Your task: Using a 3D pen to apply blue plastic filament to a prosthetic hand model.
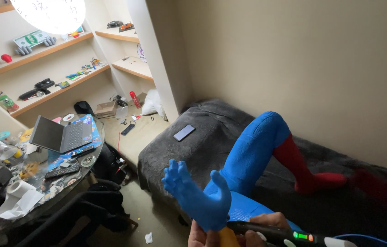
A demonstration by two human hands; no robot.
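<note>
Hands: both sit at the bottom edge of the view, only partly in frame.
Left hand: closed around the base of a blue model hand, fingers curled on its wrist end.
Right hand: wrapped round a black pen-shaped tool with a green light on its body (a blue cord trails off to the right).
Blue model hand: held upright just above the left hand, its fingers spread and pointing up-left; the tool's tip is close beside its base.
Bed: grey blanket, directly behind the hands.
Costume legs: blue and red, bent at the knee, lying on the bed.
Phone: flat on the blanket, well apart from the hands.
Laptop: open on the cluttered round table at left.
</note>
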